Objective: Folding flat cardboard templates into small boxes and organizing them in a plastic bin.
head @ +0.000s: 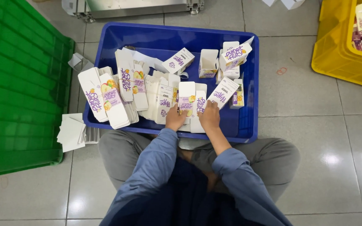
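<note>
The green crate (17,83) fills the floor at my left; the yellow bin (336,50), holding small printed cartons, stands well apart at upper right. Directly ahead of my knees lies the blue tray (248,83), which carries the work: a fanned stack of flat carton blanks (109,98) at its left side, several erected cartons (233,56) near its far right corner. A few loose white blanks (71,132) rest on the tiles between crate and tray. Step in hand, by my judgement: picking up and opening one blank at the tray's near edge. My left hand (175,119) is closed on the lower end of a flat white-and-purple carton (186,98), which stands upright just beyond my fingers. My right hand (210,117) rests beside it, fingers curled onto the adjacent blank (200,104); whether it grips or merely touches, I cannot tell. Next move would require lifting the held carton free of its neighbours, then squaring it open without creasing the panels.
</note>
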